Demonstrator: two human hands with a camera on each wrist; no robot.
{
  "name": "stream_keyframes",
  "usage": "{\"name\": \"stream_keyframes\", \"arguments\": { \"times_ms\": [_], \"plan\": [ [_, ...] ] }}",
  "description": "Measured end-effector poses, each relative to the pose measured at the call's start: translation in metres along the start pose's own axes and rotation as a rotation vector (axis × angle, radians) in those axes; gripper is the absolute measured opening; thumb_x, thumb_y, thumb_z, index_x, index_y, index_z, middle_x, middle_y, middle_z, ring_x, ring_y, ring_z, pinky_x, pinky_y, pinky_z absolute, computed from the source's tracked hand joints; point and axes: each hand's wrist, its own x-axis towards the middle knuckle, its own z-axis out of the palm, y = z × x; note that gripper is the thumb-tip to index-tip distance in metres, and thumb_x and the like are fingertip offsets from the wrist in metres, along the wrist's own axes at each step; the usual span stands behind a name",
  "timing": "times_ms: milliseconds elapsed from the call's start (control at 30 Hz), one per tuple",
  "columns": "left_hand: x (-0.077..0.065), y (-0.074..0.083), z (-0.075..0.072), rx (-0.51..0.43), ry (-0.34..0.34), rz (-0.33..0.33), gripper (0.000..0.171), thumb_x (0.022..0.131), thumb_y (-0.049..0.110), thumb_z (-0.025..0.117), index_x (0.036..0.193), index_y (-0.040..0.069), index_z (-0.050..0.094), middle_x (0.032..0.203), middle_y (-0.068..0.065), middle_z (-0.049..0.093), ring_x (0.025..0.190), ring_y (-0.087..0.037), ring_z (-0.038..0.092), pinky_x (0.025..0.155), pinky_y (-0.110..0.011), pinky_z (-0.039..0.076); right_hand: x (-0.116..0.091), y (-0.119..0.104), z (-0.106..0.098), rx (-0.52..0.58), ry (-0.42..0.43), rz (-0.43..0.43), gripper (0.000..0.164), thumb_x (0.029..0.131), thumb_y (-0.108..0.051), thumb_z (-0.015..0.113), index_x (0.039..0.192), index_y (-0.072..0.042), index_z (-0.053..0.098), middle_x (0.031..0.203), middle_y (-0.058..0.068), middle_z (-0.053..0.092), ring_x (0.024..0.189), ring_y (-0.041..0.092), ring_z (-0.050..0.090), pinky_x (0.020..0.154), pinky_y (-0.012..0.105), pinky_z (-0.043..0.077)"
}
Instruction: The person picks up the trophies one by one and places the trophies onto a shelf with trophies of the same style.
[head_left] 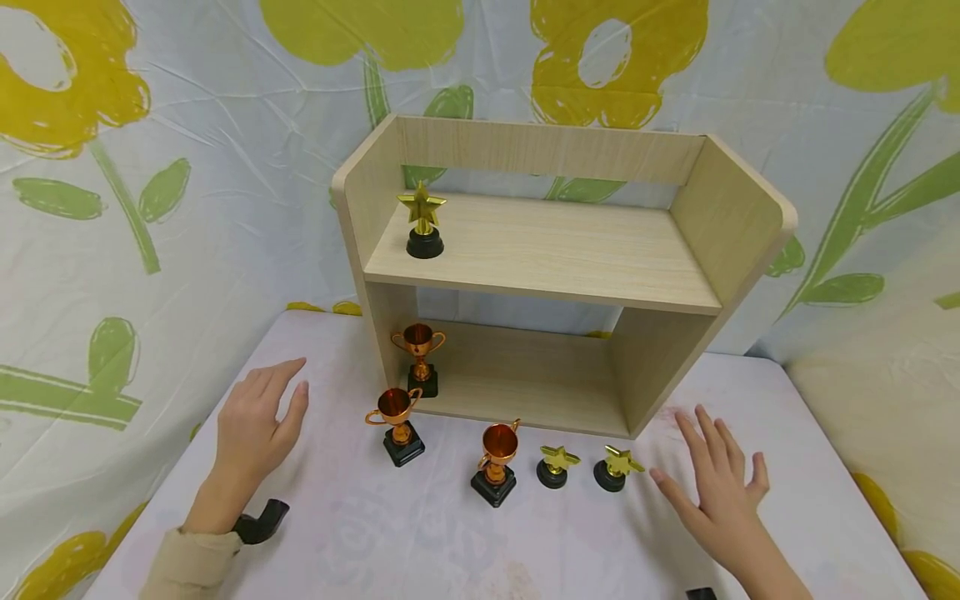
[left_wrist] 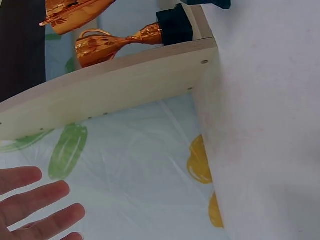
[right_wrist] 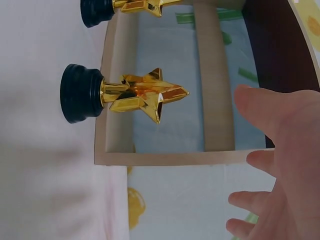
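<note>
My left hand (head_left: 258, 412) hovers left of the shelf with straight, spread fingers and holds nothing. Nearest to it, a bronze cup trophy (head_left: 395, 406) stands on the table before the shelf's left corner. Another bronze cup (head_left: 422, 377) sits on the lower shelf at the left, and a third cup (head_left: 499, 443) stands in front of the middle. My right hand (head_left: 723, 492), fingers spread, is beside a gold star trophy (right_wrist: 145, 95) with a round black base. A second star (head_left: 552, 477) stands left of that one. On the upper shelf, a larger-looking star trophy (head_left: 423, 218) stands at the left.
The two-tier wooden shelf (head_left: 555, 292) stands at the back of the white table (head_left: 420, 558), its side panels rising above the top board. Behind and around it hangs a flower-print cloth (head_left: 240, 142). A black strap piece (head_left: 261, 522) is at my left wrist.
</note>
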Motion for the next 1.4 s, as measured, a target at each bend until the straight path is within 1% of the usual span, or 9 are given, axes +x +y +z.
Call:
{"name": "stream_keyframes", "arguments": {
  "times_ms": [200, 333, 433, 700, 867, 967, 1100, 1200, 1400],
  "plan": [
    [0.011, 0.003, 0.0, -0.004, -0.003, 0.02, 0.046, 0.099, 0.034, 0.045, 0.11, -0.003, 0.071, 0.1, -0.017, 0.072, 0.084, -0.038, 0.066, 0.067, -0.052, 0.051, 0.0, -0.002, 0.003, 0.027, 0.026, -0.038, 0.08, 0.092, -0.033, 0.067, 0.157, -0.015, 0.025, 0.164, 0.015, 0.013, 0.146, 0.042, 0.006, 0.102, 0.073, -0.017],
    [0.018, 0.005, 0.001, -0.011, 0.004, 0.042, 0.046, 0.099, 0.033, 0.046, 0.109, -0.003, 0.071, 0.099, -0.017, 0.072, 0.083, -0.038, 0.066, 0.066, -0.052, 0.051, 0.001, -0.003, 0.004, 0.025, 0.02, -0.039, 0.079, 0.092, -0.033, 0.067, 0.156, -0.014, 0.026, 0.164, 0.015, 0.012, 0.145, 0.043, 0.007, 0.102, 0.073, -0.017],
    [0.024, 0.005, 0.001, -0.031, 0.011, 0.053, 0.044, 0.099, 0.031, 0.047, 0.109, -0.004, 0.071, 0.099, -0.018, 0.072, 0.083, -0.039, 0.066, 0.068, -0.052, 0.052, 0.0, -0.005, 0.005, 0.021, 0.01, -0.033, 0.079, 0.092, -0.033, 0.067, 0.157, -0.014, 0.026, 0.164, 0.015, 0.012, 0.145, 0.044, 0.008, 0.102, 0.073, -0.017],
    [0.043, 0.009, 0.001, -0.074, 0.018, 0.037, 0.045, 0.098, 0.031, 0.046, 0.112, -0.003, 0.07, 0.101, -0.018, 0.072, 0.085, -0.038, 0.066, 0.072, -0.052, 0.051, -0.001, -0.009, 0.008, 0.038, 0.024, -0.052, 0.077, 0.092, -0.032, 0.068, 0.156, -0.016, 0.028, 0.164, 0.014, 0.014, 0.146, 0.042, 0.01, 0.103, 0.072, -0.014],
    [0.052, 0.015, 0.002, -0.057, 0.042, 0.06, 0.043, 0.097, 0.03, 0.046, 0.111, -0.003, 0.071, 0.1, -0.016, 0.072, 0.083, -0.037, 0.065, 0.071, -0.051, 0.051, -0.001, -0.011, 0.01, 0.035, 0.014, -0.055, 0.077, 0.091, -0.031, 0.068, 0.155, -0.015, 0.029, 0.164, 0.013, 0.013, 0.145, 0.042, 0.009, 0.103, 0.072, -0.014],
    [0.057, 0.018, 0.003, -0.034, 0.065, 0.088, 0.039, 0.094, 0.026, 0.048, 0.109, -0.003, 0.071, 0.097, -0.016, 0.072, 0.081, -0.037, 0.065, 0.068, -0.051, 0.051, -0.001, -0.012, 0.012, 0.033, -0.001, -0.053, 0.077, 0.091, -0.032, 0.068, 0.155, -0.015, 0.029, 0.164, 0.015, 0.013, 0.145, 0.043, 0.009, 0.103, 0.072, -0.014],
    [0.064, 0.023, 0.005, -0.013, 0.088, 0.124, 0.037, 0.091, 0.022, 0.051, 0.108, -0.004, 0.071, 0.096, -0.017, 0.072, 0.081, -0.038, 0.065, 0.069, -0.053, 0.051, -0.002, -0.014, 0.015, 0.039, -0.006, -0.062, 0.075, 0.092, -0.032, 0.067, 0.155, -0.016, 0.03, 0.163, 0.016, 0.015, 0.144, 0.044, 0.01, 0.103, 0.073, -0.012],
    [0.07, 0.027, 0.006, -0.004, 0.099, 0.145, 0.037, 0.092, 0.024, 0.051, 0.109, -0.003, 0.071, 0.096, -0.018, 0.071, 0.082, -0.039, 0.065, 0.067, -0.054, 0.05, -0.002, -0.016, 0.017, 0.047, -0.003, -0.076, 0.074, 0.091, -0.03, 0.068, 0.154, -0.017, 0.031, 0.162, 0.017, 0.017, 0.143, 0.046, 0.012, 0.103, 0.074, -0.01],
    [0.082, 0.036, 0.005, 0.007, 0.11, 0.157, 0.039, 0.094, 0.025, 0.049, 0.111, -0.003, 0.07, 0.1, -0.017, 0.071, 0.082, -0.039, 0.063, 0.06, -0.052, 0.047, -0.002, -0.018, 0.022, 0.065, 0.006, -0.101, 0.074, 0.09, -0.029, 0.07, 0.153, -0.016, 0.035, 0.159, 0.02, 0.022, 0.14, 0.047, 0.017, 0.104, 0.073, -0.009]
  ]
}}
